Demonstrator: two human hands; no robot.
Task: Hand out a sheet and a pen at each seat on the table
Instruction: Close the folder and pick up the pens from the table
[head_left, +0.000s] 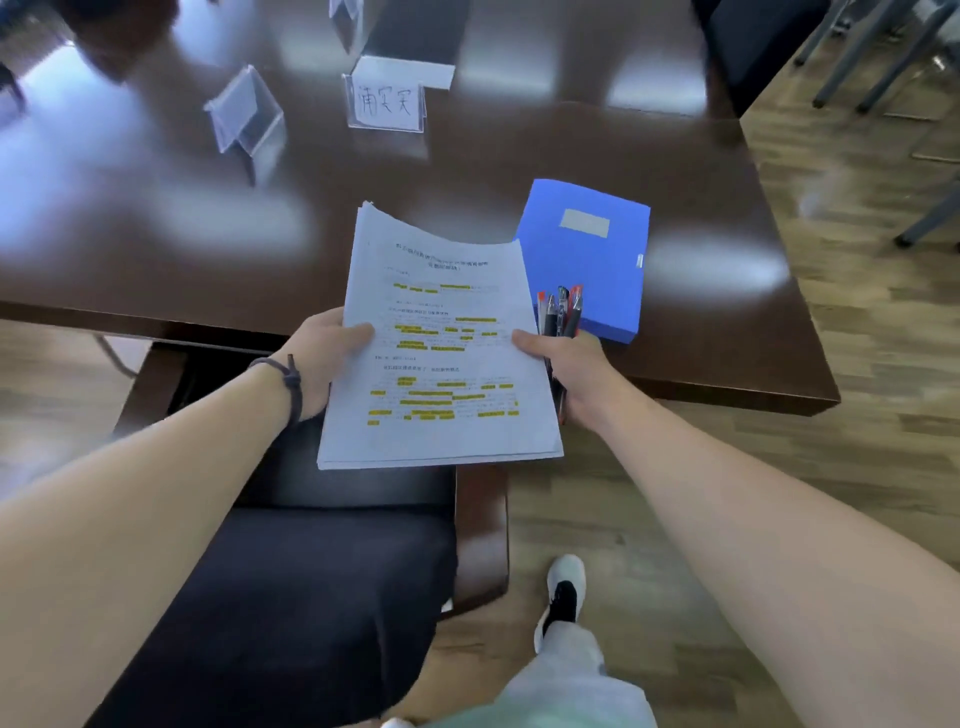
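The left hand (324, 358) is pinching the paper stack (441, 353) while the right hand (563, 371), gripping the pens (561, 312), should be peeling only the top sheet.

I'm seeing the sheets (441, 353) showing white with dark print and yellow highlighter bars running across the lines. Just beside the sheets, the pens (561, 312) are showing red, black and clear caps. Behind the pens, the file box (587, 260) is glowing blue with a pale grey label. The table (519, 145) is gleaming dark reddish brown under white reflections.
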